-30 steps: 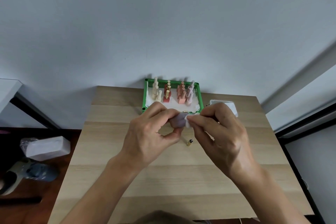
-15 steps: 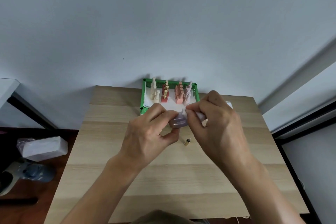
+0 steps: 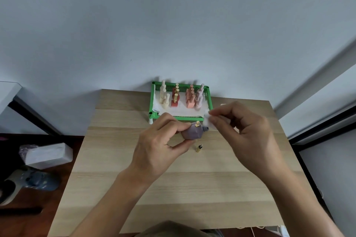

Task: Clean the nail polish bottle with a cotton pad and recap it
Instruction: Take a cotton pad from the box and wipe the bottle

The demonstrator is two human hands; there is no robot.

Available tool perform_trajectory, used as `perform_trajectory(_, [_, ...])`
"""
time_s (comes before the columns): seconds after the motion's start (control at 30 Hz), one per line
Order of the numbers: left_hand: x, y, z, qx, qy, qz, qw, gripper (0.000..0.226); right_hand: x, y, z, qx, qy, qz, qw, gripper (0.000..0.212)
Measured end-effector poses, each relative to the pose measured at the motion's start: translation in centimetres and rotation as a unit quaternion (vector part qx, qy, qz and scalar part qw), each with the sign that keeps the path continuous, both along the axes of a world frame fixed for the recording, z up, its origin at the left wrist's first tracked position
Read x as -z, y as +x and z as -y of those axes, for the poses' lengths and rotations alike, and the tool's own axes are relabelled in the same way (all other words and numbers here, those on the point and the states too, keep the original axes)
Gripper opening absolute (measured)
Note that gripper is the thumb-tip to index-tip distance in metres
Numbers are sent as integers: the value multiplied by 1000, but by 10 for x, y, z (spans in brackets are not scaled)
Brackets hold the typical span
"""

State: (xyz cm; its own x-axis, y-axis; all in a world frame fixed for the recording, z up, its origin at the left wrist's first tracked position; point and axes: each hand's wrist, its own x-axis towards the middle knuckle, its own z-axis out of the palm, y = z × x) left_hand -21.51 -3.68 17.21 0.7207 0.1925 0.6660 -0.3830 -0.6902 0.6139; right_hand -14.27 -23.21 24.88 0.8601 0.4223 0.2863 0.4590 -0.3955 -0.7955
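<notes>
Mauve and uncapped, a nail polish bottle (image 3: 192, 133) is pinched between the thumb and fingers of a person's left hand (image 3: 159, 146), held tilted above a pale wooden table (image 3: 173, 188) with its open neck pointing toward the right. The right hand (image 3: 244, 132) is closed on a white cotton pad (image 3: 209, 120), gripped between thumb and fingertips just beside the bottle's neck; whether pad and neck touch cannot be told. The bottle's gold cap (image 3: 199, 148), brush attached, lies on the table directly below the bottle. At the table's far edge, against a grey-white wall, a green rack (image 3: 152, 102) holds rows of cream, red, coral and lilac bottles standing upright. A wrapped white package (image 3: 46, 155) rests on the dark floor to the left of the table.
</notes>
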Motion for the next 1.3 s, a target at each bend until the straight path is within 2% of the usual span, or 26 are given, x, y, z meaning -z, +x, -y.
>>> perform_trajectory(0.1, [-1, 0, 0, 10, -3, -2, 1000, 29, 4, 0, -4, -37, -26, 51, 998, 11])
perform_trajectory(0.3, [2, 1, -2, 14, -29, -2, 999, 31, 1, 1, -6, -64, -69, 80, 992, 10])
perform_trajectory(0.5, [0, 1, -2, 28, -67, -30, 997, 37, -5, -1, -8, -65, -101, 93, 988, 14])
perform_trajectory(0.7, [-8, 2, -2, -6, -65, -64, 996, 49, -12, 2, -10, -84, -110, 80, 987, 12])
perform_trajectory(0.93, [-18, 7, -7, 80, -176, -138, 971, 46, -16, 6, -10, -89, -95, 88, 988, 11])
perform_trajectory(1.07, [-23, 8, -13, 124, -196, -170, 958, 36, -19, 8, -11, -96, -100, 91, 986, 10])
perform_trajectory(1.13, [-24, 9, -16, 127, -187, -163, 960, 35, -22, 7, -12, -99, -103, 83, 986, 10])
perform_trajectory(1.3, [-23, 11, -17, 90, -87, -89, 988, 31, -34, 9, -17, -79, -96, 18, 992, 6])
